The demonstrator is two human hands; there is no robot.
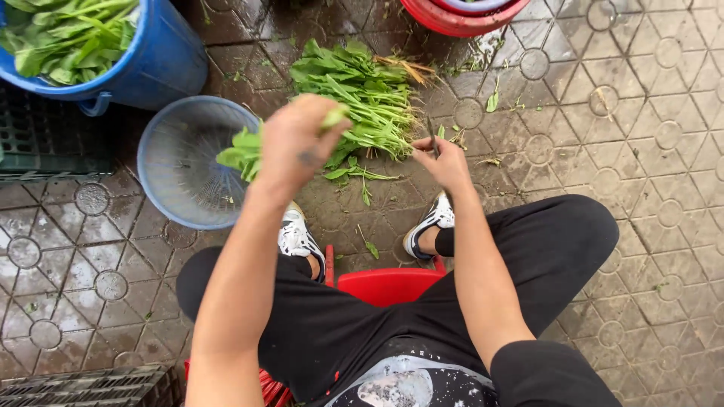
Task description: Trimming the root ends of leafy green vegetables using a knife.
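- Gripping a small bunch of leafy greens (243,153), the left hand (296,143) was closed around the stems, leaves hanging toward its left.
- Just left of that hand sat an empty blue strainer basket (181,162).
- The right hand (445,162) pinched a thin knife (431,136), blade pointing up.
- Between and just beyond both hands lay the pile of greens (362,98) on wet paving.

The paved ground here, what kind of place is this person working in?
Likely an outdoor food-prep spot, perhaps behind a kitchen or market stall. The wet patterned paving, a heap of leafy greens on the ground, a blue bucket of greens and a blue basket suggest it.
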